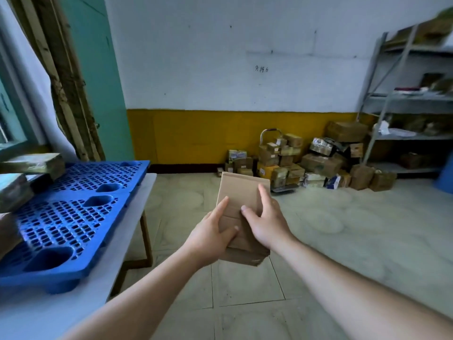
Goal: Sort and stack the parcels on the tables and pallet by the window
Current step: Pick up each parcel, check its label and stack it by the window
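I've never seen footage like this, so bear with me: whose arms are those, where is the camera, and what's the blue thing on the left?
There is no machine here. The single picture comes from a camera worn on a person's head, looking forward and down, so the arms are the wearer's own. The left hand and right hand together grip a plain brown cardboard parcel over the tiled floor. The blue thing is a plastic pallet lying on a white table by the window, with a few parcels at its far end. More boxes are heaped against the far wall, beside metal shelving.
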The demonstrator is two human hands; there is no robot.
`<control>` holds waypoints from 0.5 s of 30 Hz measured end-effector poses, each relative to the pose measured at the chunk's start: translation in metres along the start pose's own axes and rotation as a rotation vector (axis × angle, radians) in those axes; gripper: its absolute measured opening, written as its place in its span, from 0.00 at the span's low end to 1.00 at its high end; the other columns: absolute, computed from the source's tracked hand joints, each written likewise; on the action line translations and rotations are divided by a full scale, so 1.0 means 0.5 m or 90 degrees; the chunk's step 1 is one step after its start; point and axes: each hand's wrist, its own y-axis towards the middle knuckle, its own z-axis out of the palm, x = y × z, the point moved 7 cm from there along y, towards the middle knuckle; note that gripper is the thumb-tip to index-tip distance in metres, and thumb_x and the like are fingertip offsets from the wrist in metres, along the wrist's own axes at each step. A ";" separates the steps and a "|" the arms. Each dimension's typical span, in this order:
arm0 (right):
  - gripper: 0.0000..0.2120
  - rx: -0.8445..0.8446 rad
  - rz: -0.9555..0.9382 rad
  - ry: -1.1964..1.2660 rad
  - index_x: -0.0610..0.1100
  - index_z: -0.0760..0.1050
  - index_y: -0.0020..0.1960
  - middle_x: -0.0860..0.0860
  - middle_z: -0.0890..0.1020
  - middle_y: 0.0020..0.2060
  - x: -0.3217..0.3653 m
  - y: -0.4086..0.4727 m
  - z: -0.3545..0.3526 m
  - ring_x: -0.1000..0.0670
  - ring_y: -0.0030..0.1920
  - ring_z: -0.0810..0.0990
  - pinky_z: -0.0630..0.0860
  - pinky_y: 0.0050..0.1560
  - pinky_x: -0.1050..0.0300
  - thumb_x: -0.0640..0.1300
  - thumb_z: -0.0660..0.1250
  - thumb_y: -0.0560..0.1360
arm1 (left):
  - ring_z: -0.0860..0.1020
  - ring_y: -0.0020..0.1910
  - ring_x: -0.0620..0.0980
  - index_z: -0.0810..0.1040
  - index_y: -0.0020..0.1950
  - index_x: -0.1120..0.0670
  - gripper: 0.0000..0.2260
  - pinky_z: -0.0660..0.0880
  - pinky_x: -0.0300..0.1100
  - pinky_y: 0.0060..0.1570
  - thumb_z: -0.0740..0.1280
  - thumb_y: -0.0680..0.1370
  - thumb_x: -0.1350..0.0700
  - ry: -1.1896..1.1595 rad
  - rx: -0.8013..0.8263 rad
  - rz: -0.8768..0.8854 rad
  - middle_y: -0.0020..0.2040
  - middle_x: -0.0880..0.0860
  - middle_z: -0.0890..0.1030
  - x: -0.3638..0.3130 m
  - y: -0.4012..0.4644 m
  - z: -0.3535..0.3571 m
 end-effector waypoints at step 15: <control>0.35 0.041 -0.030 -0.012 0.57 0.46 0.80 0.50 0.58 0.75 -0.044 0.480 0.045 0.45 0.72 0.64 0.65 0.65 0.52 0.58 0.62 0.80 | 0.76 0.56 0.50 0.48 0.77 0.36 0.33 0.77 0.45 0.54 0.65 0.78 0.48 0.003 -0.025 -0.042 0.68 0.49 0.71 0.053 0.463 0.011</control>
